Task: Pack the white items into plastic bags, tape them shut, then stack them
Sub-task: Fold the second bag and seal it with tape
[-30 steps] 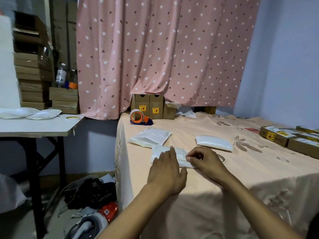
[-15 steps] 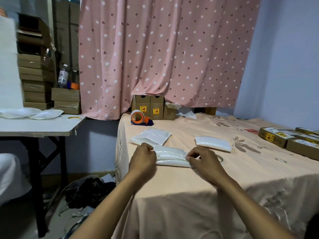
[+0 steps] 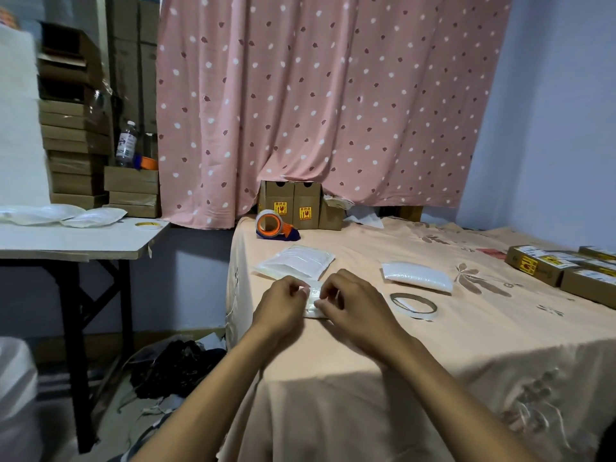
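A small white bagged packet [image 3: 313, 300] lies near the front left of the peach-cloth table [image 3: 433, 345]. My left hand [image 3: 280, 311] and my right hand [image 3: 353, 308] both pinch it, and they hide most of it. Just behind them a flat pile of clear plastic bags [image 3: 295, 263] lies on the cloth. A white padded item [image 3: 416, 275] rests to the right. A thin roll of tape [image 3: 413, 305] lies flat beside my right hand.
An orange tape dispenser [image 3: 275, 225] stands at the back by small cardboard boxes [image 3: 300, 208]. Flat brown boxes [image 3: 563, 270] line the table's right edge. A white side table [image 3: 76, 238] at left carries white packets [image 3: 93, 217] and a tape roll [image 3: 148, 225]. Clutter lies on the floor.
My left hand moved in from the packet's left end to meet my right hand over its middle. The packet now looks shorter and bunched. The thin tape roll has come into view.
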